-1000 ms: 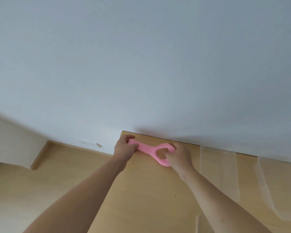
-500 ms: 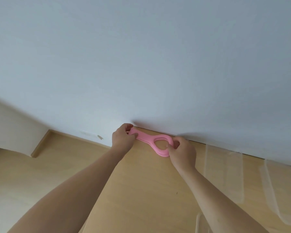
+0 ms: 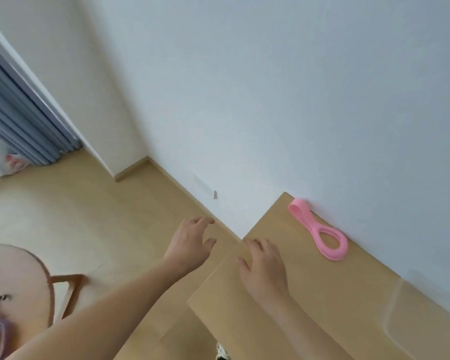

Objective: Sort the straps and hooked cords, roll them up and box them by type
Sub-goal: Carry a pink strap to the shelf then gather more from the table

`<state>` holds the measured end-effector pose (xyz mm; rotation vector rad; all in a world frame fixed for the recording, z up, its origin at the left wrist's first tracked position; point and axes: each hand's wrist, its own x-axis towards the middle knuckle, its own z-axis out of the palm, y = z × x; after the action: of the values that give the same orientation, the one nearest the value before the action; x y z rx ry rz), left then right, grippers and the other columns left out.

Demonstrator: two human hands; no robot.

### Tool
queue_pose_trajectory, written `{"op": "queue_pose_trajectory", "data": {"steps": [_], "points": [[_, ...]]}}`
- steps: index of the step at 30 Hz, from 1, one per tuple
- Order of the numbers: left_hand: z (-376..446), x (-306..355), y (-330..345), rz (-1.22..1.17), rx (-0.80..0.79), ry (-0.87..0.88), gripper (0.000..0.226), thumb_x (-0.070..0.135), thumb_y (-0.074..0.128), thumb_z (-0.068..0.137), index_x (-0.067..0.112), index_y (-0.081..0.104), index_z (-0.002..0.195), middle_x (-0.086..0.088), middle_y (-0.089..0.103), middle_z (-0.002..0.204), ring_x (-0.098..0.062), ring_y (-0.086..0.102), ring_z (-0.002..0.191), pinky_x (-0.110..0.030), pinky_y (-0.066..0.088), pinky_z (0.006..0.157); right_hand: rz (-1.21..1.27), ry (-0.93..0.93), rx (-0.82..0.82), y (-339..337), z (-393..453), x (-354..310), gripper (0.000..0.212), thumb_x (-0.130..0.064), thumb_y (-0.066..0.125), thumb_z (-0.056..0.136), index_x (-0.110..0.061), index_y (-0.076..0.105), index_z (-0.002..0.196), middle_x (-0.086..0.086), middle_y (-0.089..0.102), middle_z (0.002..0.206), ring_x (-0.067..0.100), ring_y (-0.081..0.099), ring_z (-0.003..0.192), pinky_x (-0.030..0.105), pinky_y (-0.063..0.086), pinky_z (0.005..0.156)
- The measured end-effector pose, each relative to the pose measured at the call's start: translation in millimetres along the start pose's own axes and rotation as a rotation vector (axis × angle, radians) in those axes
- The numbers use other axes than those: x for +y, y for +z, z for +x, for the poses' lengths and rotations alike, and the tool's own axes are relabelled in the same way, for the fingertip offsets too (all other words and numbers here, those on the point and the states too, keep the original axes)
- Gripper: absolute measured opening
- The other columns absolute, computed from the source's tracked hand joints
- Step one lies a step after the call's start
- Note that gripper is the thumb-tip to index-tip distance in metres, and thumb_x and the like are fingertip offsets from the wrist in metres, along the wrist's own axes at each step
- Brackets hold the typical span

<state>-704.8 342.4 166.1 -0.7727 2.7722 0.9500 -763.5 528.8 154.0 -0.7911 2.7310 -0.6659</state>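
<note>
Head camera, looking down and forward along a pale wall (image 3: 270,87); both forearms reach away from the viewer, bare to the elbow.

The left hand (image 3: 190,245) hangs palm down over the light wood floor (image 3: 76,216), fingers spread and loosely bent, grasping nothing; it sits just left of the corner of a flat brown cardboard surface (image 3: 309,294), not touching it as far as the view shows.

The right hand (image 3: 264,263) is palm down over the near left part of that cardboard, fingers spread and relaxed, also holding nothing; whether the fingertips rest on the cardboard or hover just above it cannot be told.

The pink strap (image 3: 317,231) lies released on the cardboard, up and to the right of the right hand, well apart from both hands; it is folded flat into a band that opens into an oval loop at its end nearer the viewer, while its far end curls up in a small fold; it lies along the wall, right where cardboard and wall meet.

A strip of clear tape (image 3: 411,307) crosses the cardboard far to the right of the right hand.

To the left of the left hand, at the bottom edge, stands a round-topped wooden stool (image 3: 37,276); on its near edge something pale with dark cords shows, too blurred to identify.

Far up and left of both hands hang blue-grey curtains (image 3: 18,113), with a white plastic bag (image 3: 8,165) on the floor at their foot.
</note>
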Motion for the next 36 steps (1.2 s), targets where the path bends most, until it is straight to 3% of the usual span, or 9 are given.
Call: {"op": "queue_pose_trajectory", "data": {"steps": [7, 12, 16, 26, 30, 36], "points": [[-134.8, -181.4, -77.0, -0.071, 0.221, -0.304, 0.045, 0.031, 0.060, 0.100, 0.023, 0.051, 0.143, 0.002, 0.050, 0.147, -0.020, 0.041, 0.139, -0.029, 0.031, 0.113, -0.105, -0.302, -0.272, 79.9, -14.7, -166.6, 0.053, -0.041, 0.054, 0.099, -0.025, 0.042, 0.148, -0.007, 0.046, 0.143, 0.016, 0.040, 0.133, 0.026, 0.033, 0.110], [-251.2, -303.2, -110.9, -0.125, 0.345, -0.562, 0.049, 0.033, 0.058, 0.100, 0.024, 0.047, 0.147, 0.002, 0.044, 0.152, -0.021, 0.034, 0.142, -0.032, 0.029, 0.116, -0.179, -0.530, -0.409, 167.7, -55.9, -292.5, 0.056, -0.040, 0.061, 0.095, -0.022, 0.049, 0.145, -0.001, 0.053, 0.138, 0.021, 0.045, 0.129, 0.030, 0.036, 0.109], [-341.1, -380.8, -131.6, -0.205, 0.438, -0.753, 0.046, 0.030, 0.058, 0.097, 0.022, 0.053, 0.143, 0.002, 0.050, 0.144, -0.022, 0.041, 0.133, -0.031, 0.036, 0.110, -0.209, -0.694, -0.541, 231.4, -100.1, -381.0, 0.056, -0.038, 0.062, 0.095, -0.019, 0.049, 0.146, 0.000, 0.053, 0.137, 0.020, 0.043, 0.128, 0.026, 0.033, 0.108], [-470.1, -474.7, -148.3, -0.382, 0.623, -1.132, 0.044, 0.030, 0.068, 0.092, 0.024, 0.060, 0.135, -0.001, 0.060, 0.136, -0.022, 0.050, 0.127, -0.033, 0.044, 0.099, -0.371, -1.028, -0.769, 328.9, -160.8, -518.6, 0.056, -0.040, 0.060, 0.095, -0.022, 0.047, 0.147, -0.001, 0.053, 0.138, 0.021, 0.044, 0.129, 0.031, 0.037, 0.109], [-485.7, -494.8, -142.7, -0.450, 0.621, -1.262, 0.051, 0.037, 0.067, 0.093, 0.025, 0.055, 0.142, -0.001, 0.056, 0.143, -0.022, 0.051, 0.129, -0.035, 0.044, 0.104, -0.426, -1.115, -0.880, 372.5, -167.5, -564.5, 0.057, -0.038, 0.060, 0.095, -0.020, 0.045, 0.148, 0.002, 0.052, 0.140, 0.025, 0.042, 0.131, 0.034, 0.037, 0.110], [-481.3, -527.9, -145.2, -0.553, 0.626, -1.388, 0.055, 0.036, 0.067, 0.095, 0.023, 0.051, 0.146, -0.003, 0.053, 0.147, -0.023, 0.049, 0.132, -0.035, 0.041, 0.106, -0.530, -1.170, -1.038, 450.9, -164.6, -619.7, 0.051, -0.027, 0.058, 0.095, -0.020, 0.047, 0.144, 0.006, 0.054, 0.130, 0.027, 0.047, 0.120, 0.038, 0.046, 0.098]]}}
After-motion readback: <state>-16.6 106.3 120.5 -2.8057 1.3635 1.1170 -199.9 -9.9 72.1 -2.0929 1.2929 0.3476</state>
